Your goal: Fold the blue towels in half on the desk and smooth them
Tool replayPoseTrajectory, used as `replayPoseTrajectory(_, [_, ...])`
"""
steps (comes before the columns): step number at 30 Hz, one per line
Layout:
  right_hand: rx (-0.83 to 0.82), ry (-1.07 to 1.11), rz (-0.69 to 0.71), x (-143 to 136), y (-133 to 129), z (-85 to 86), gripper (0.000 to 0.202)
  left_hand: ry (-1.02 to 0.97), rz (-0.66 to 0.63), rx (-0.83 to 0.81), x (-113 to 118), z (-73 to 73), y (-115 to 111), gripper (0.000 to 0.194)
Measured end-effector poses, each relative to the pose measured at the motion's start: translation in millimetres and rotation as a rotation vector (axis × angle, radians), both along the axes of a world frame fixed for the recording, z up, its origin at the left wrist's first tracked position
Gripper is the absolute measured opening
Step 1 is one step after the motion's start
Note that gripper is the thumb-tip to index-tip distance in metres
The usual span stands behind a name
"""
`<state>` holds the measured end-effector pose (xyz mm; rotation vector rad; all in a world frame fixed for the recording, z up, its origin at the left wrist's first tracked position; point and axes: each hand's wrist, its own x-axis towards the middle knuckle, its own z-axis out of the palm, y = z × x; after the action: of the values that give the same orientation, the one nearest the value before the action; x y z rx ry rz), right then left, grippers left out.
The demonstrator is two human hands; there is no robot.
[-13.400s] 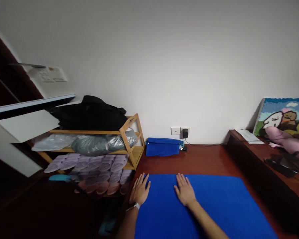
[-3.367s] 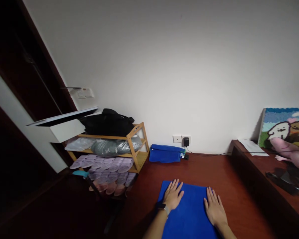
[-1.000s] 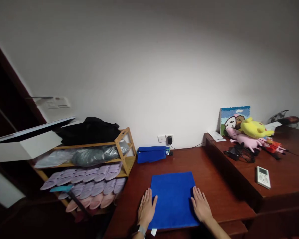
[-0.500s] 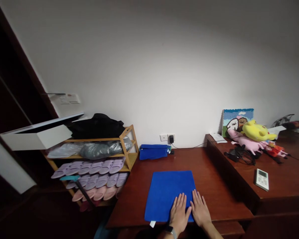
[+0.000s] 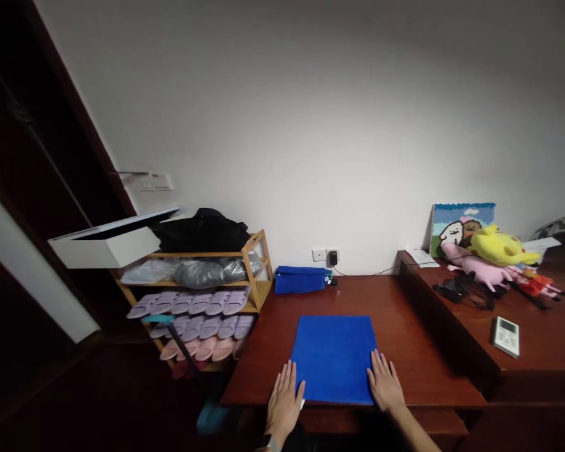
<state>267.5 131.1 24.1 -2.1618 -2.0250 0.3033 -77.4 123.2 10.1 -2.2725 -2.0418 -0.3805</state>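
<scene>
A blue cloth (image 5: 335,358) lies spread flat on the reddish-brown wooden table (image 5: 424,370), near its front edge. My left hand (image 5: 285,398) rests flat at the cloth's lower left edge, fingers stretched out, partly covering a small white tag. At the lower right edge, my right hand (image 5: 386,382) lies flat too, with its fingers extended and touching the cloth's side. Neither hand grips anything. Toward the wall, a folded blue cloth bundle (image 5: 301,280) sits at the back of the table.
To the left stands a wooden rack (image 5: 258,295) with purple slippers (image 5: 200,303), a black bag (image 5: 202,231) and a white box (image 5: 108,248). On the higher right surface are plush toys (image 5: 499,248), a cable (image 5: 471,295) and a white remote (image 5: 506,336). A black plug (image 5: 333,257) sits in the wall.
My left hand has moved left, from the cloth's lower right area to its left edge. My right hand stays at the right side. The view has shifted slightly left.
</scene>
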Motion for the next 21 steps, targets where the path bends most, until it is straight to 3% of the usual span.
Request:
replayPoseTrajectory(4, [0.06, -0.016, -0.026, -4.7, -22.9, -10.2, 0.071, -0.01, -0.004, 0.07, -4.4, -12.2, -8.7, 0.063])
replayPoseTrajectory(8, [0.067, -0.003, 0.0, -7.8, -38.5, -22.2, 0.069, 0.021, 0.009, 0.062, -3.4, -13.7, -10.2, 0.061])
replayPoseTrajectory(15, [0.042, 0.008, 0.017, -11.1, -21.4, -9.8, 0.068, 0.062, 0.08, 0.007, 2.9, -5.5, 1.9, 0.061])
replayPoseTrajectory(21, [0.142, 0.017, 0.024, -6.7, -35.3, -37.1, 0.07, 0.062, 0.099, 0.071, -4.5, -21.8, -6.8, 0.061])
